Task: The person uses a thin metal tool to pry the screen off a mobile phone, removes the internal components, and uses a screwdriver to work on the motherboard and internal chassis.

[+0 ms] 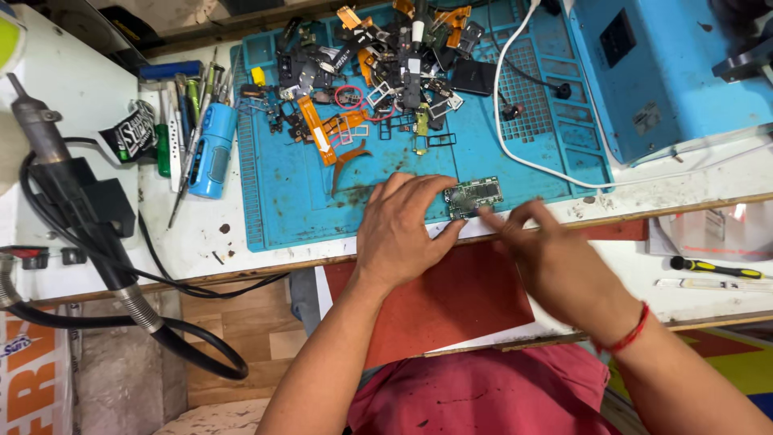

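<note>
Left hand: we pin the green circuit board on the blue mat, fingers spread.
Right hand: blurred, we cannot tell its grip; fingertips touch the board's near edge.

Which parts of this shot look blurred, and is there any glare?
Head view: the right hand is smeared by motion blur at the fingers; the left hand and the small green circuit board are sharp; bright glare washes out the white benchtop at right.
</note>
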